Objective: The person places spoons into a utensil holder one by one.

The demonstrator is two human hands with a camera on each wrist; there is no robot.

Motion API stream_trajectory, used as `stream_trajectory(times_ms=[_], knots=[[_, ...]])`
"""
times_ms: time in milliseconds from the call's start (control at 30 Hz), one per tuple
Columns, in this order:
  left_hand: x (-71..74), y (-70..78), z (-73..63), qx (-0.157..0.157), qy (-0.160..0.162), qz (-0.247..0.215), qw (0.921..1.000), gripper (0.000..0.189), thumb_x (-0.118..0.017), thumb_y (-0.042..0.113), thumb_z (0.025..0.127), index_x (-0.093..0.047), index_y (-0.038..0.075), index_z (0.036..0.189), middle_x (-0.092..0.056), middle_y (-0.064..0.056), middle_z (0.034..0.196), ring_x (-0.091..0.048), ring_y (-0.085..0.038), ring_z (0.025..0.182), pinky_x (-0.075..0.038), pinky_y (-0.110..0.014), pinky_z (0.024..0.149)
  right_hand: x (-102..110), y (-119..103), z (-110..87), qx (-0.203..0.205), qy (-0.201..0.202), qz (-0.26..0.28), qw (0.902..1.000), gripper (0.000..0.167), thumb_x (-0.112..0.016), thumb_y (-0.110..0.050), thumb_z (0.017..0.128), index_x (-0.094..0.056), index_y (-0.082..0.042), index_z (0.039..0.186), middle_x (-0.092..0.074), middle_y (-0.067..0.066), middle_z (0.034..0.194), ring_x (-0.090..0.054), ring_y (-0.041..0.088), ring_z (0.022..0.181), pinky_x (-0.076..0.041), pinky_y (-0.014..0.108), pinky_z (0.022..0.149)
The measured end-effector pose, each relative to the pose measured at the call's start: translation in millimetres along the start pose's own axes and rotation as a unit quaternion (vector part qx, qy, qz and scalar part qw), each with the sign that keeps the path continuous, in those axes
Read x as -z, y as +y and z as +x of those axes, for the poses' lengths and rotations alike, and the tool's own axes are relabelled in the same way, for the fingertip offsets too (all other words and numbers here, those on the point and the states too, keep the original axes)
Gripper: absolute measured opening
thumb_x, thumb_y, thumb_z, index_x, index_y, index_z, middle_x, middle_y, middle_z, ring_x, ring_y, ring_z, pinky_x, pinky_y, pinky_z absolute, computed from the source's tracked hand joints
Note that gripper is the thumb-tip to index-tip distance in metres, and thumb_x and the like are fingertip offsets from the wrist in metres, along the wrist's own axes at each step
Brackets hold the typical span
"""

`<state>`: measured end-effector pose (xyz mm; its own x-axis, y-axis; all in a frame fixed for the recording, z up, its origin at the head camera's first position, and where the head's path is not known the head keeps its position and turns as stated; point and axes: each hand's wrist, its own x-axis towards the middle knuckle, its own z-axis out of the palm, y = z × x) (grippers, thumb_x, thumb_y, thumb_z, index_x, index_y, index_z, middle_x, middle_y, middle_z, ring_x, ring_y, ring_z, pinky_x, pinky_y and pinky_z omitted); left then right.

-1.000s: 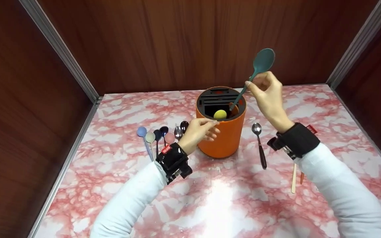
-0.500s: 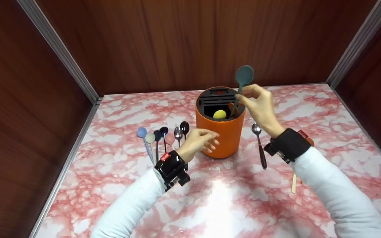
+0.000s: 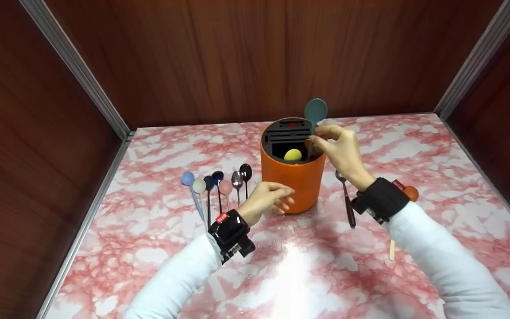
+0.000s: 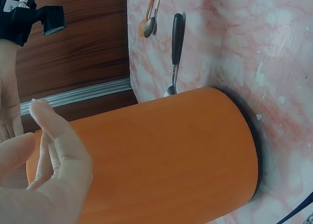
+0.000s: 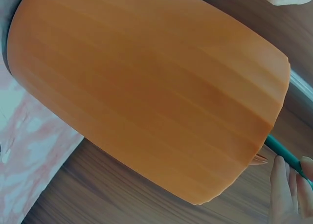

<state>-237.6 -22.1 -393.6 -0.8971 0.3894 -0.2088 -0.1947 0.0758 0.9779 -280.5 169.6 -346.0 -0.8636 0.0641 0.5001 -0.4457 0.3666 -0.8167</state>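
Note:
My right hand [image 3: 341,148] pinches the handle of a teal spoon [image 3: 315,110], bowl up, its lower end inside the orange utensil holder [image 3: 292,188]. In the right wrist view the teal handle [image 5: 283,151] passes over the holder's rim between finger and thumb. A yellow rounded piece [image 3: 292,155] and an orange utensil show in the holder's large front opening; narrow slots lie behind it. My left hand [image 3: 266,199] hangs in front of the holder, fingers loosely bent and holding nothing. The left wrist view shows that hand [image 4: 54,165] overlapping the holder's side.
Several spoons lie in a row left of the holder, among them a blue spoon [image 3: 188,178] and a pink spoon [image 3: 226,187]. On the right lie a metal spoon with a dark handle [image 3: 349,210] and an orange spoon [image 3: 411,193], partly under my wrist. Wood-look walls [image 3: 237,62] enclose the table.
The teal spoon has moved left and down, becoming more upright as its handle sinks into the holder. My left hand has left the holder's front rim and dropped lower.

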Motion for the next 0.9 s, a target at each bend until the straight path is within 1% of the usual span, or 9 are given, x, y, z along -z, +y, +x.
stream_trajectory(times_ms=[200,367,533,667,700,767,900], knots=[[0.4,-5.6,-0.5,0.002,-0.008,-0.005,1.0000,0.025,-0.053,0.002,0.097,-0.061,-0.016,0.115,-0.063,-0.001,0.068,-0.057,-0.007,0.054,-0.051,-0.015,0.050,0.9,2.3,-1.2,-0.011,-0.002,-0.009,0.9999,0.014,-0.070,0.004,0.085,-0.069,0.013,0.096,-0.069,0.021,0.087,-0.058,-0.005,0.068,-0.048,0.010,0.063],[1.8,-11.3,-0.7,0.003,-0.010,-0.009,0.9999,0.026,-0.052,0.002,0.098,-0.061,-0.016,0.114,-0.063,-0.001,0.069,-0.057,-0.007,0.054,-0.051,-0.015,0.051,4.6,6.0,-2.3,-0.017,-0.003,0.010,0.9998,0.017,-0.069,0.005,0.086,-0.068,0.014,0.100,-0.069,0.024,0.091,-0.062,-0.004,0.067,-0.052,0.010,0.064],[3.6,-18.7,-0.8,0.013,-0.008,-0.008,0.9999,0.025,-0.054,0.004,0.098,-0.062,-0.015,0.113,-0.065,-0.003,0.073,-0.057,-0.008,0.056,-0.053,-0.017,0.056,16.5,14.5,-4.7,-0.026,0.001,0.022,0.9994,0.018,-0.068,0.005,0.087,-0.068,0.015,0.102,-0.068,0.028,0.095,-0.065,-0.002,0.070,-0.055,0.013,0.069],[4.3,-25.3,-1.2,0.018,-0.007,-0.006,0.9998,0.024,-0.053,0.005,0.098,-0.063,-0.013,0.112,-0.066,-0.005,0.075,-0.058,-0.009,0.058,-0.054,-0.018,0.057,30.8,25.9,-8.4,-0.050,0.007,0.022,0.9985,0.019,-0.066,0.005,0.089,-0.066,0.017,0.104,-0.067,0.030,0.096,-0.065,0.000,0.069,-0.056,0.015,0.070],[4.4,-26.8,-1.4,0.018,-0.008,-0.006,0.9998,0.024,-0.053,0.005,0.098,-0.063,-0.013,0.112,-0.066,-0.005,0.076,-0.058,-0.009,0.058,-0.054,-0.019,0.057,34.7,29.6,-9.3,-0.057,0.008,0.020,0.9982,0.019,-0.066,0.006,0.089,-0.066,0.018,0.104,-0.067,0.029,0.095,-0.065,0.000,0.068,-0.056,0.015,0.069],[4.3,-29.7,-1.9,0.019,-0.011,-0.009,0.9997,0.025,-0.052,0.004,0.099,-0.062,-0.013,0.113,-0.066,-0.005,0.076,-0.058,-0.009,0.058,-0.054,-0.018,0.057,42.2,37.4,-11.0,-0.073,0.010,0.023,0.9970,0.021,-0.065,0.006,0.088,-0.064,0.019,0.105,-0.069,0.024,0.091,-0.065,0.000,0.067,-0.057,0.016,0.069],[4.4,-34.2,-2.7,0.023,-0.016,-0.012,0.9995,0.026,-0.051,0.003,0.098,-0.061,-0.014,0.114,-0.065,-0.004,0.076,-0.058,-0.008,0.059,-0.056,-0.019,0.059,58.5,55.2,-15.2,-0.100,-0.003,0.034,0.9944,0.027,-0.065,0.006,0.089,-0.059,0.022,0.109,-0.069,0.006,0.081,-0.064,0.000,0.065,-0.057,0.017,0.068]])
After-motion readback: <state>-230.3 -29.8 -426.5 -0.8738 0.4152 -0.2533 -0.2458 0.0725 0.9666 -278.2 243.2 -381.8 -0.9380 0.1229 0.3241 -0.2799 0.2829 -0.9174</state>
